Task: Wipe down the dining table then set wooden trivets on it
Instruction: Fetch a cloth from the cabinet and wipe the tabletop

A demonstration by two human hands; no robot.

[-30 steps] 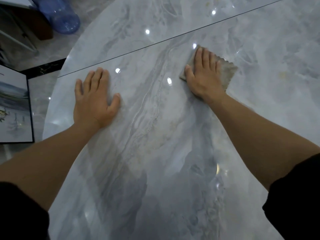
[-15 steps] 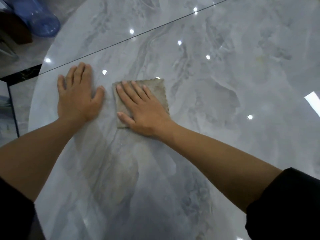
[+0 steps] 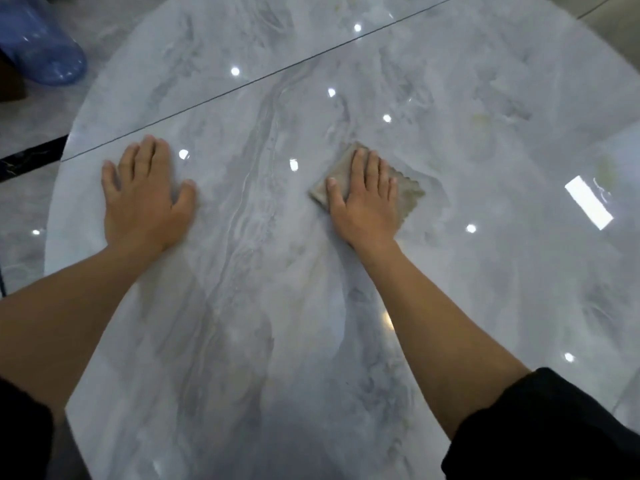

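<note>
A glossy grey marble dining table [image 3: 467, 289] with a rounded edge fills the view. A thin dark seam crosses its far part. My right hand [image 3: 365, 199] lies flat, fingers together, pressing a small folded beige cloth [image 3: 410, 194] onto the tabletop near the middle. The cloth's scalloped edge shows to the right of my fingers. My left hand [image 3: 145, 195] rests palm down on the bare tabletop near the left rim, fingers spread, holding nothing. No wooden trivets are in view.
A blue translucent water jug [image 3: 41, 50] lies on the floor beyond the table's far left edge. A dark strip [image 3: 31, 157] runs along the floor at the left. Ceiling lights reflect as bright spots on the table.
My right hand has slid the cloth from beside my left hand back to the right, toward the table's middle. My left hand stays planted near the left rim.
</note>
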